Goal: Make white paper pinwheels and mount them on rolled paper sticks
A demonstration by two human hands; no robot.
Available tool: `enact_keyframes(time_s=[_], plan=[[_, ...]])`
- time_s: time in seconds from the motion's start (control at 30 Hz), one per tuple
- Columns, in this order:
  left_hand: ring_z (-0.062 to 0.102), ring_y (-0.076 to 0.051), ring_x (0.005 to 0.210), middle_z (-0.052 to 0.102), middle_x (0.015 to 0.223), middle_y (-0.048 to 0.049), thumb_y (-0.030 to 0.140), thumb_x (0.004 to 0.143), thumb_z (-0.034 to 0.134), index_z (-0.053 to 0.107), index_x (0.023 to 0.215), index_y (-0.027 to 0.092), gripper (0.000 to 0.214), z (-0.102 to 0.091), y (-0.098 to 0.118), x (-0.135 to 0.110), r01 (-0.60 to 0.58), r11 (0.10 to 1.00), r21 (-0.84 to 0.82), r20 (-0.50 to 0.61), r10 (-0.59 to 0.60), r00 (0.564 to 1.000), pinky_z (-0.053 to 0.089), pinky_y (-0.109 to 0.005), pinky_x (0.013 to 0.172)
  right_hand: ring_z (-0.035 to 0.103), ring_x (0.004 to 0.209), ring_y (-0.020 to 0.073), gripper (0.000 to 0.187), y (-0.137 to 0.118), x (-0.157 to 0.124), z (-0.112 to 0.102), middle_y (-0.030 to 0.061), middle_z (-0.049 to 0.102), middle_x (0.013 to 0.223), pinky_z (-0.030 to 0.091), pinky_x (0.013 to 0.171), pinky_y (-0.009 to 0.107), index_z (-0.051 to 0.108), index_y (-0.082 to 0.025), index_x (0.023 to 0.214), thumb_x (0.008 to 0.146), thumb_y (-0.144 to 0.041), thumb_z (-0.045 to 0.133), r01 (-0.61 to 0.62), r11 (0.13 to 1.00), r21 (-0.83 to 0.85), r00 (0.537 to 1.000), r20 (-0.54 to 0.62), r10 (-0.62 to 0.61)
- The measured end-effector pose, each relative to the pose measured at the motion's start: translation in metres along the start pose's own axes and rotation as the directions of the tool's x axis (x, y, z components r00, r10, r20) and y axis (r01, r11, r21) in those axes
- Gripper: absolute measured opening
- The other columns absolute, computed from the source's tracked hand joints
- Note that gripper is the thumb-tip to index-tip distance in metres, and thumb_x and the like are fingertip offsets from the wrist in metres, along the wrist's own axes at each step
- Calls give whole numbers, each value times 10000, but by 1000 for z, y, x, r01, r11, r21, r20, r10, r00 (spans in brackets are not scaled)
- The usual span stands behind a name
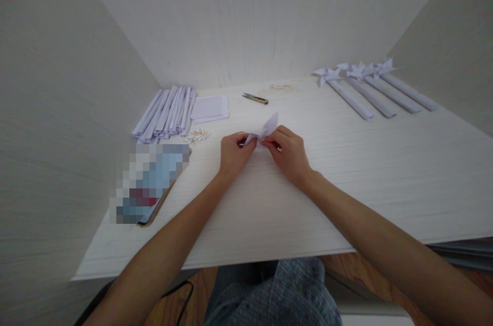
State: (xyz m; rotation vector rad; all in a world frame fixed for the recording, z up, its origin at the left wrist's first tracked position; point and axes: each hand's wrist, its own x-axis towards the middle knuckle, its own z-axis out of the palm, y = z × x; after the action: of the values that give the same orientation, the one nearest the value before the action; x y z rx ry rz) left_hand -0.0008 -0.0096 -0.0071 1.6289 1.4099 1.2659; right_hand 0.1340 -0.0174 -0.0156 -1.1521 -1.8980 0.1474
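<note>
Above the middle of the table, both hands pinch a white paper pinwheel (271, 122) with curled blades. My left hand (233, 155) is closed on its left side, thumb and fingertips pressed together near the centre. From the right, my right hand (289, 153) pinches the paper close to the same centre. The fingers cover much of the pinwheel, and I cannot tell whether a pin is in it. Left of my left hand lies a small pile of short whitish sticks (197, 135). Beyond the hands are thread snips (256, 98).
Rolled paper tubes (169, 114) are heaped at the back left beside a stack of paper squares (210, 108). A blurred-out phone (157, 182) lies at the left. Several finished pinwheels on paper sticks (352, 101) lie back right. Walls enclose the white table (385, 182) behind and on both sides.
</note>
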Motion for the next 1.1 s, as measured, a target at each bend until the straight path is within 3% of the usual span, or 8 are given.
enact_keyframes(time_s=[0.3, 0.73, 1.1], plan=[[523, -93, 546, 617, 589, 13, 215, 629, 550, 623, 556, 147, 124, -1, -4, 3, 36, 995, -94, -31, -39, 999, 399, -201, 521, 506, 579, 114, 138, 0, -1, 1, 42, 584, 683, 415, 557, 236, 612, -148, 680, 739, -101, 496, 29, 999, 32, 1000, -9, -29], [509, -91, 526, 602, 557, 24, 198, 636, 543, 632, 572, 148, 121, 0, -1, 2, 27, 997, -75, -45, -31, 998, 394, -198, 512, 488, 586, 137, 225, -3, 0, -2, 50, 563, 652, 346, 537, 256, 542, -143, 641, 815, -273, 488, 6, 976, -219, 995, 101, 16], [509, -89, 528, 612, 570, 18, 203, 636, 549, 635, 581, 149, 116, 0, -1, 2, 30, 995, -94, -26, -32, 999, 406, -203, 531, 456, 583, 112, 170, 0, -1, 0, 17, 524, 651, 347, 542, 234, 508, -164, 639, 797, -226, 504, -14, 999, -45, 1000, 12, 15]])
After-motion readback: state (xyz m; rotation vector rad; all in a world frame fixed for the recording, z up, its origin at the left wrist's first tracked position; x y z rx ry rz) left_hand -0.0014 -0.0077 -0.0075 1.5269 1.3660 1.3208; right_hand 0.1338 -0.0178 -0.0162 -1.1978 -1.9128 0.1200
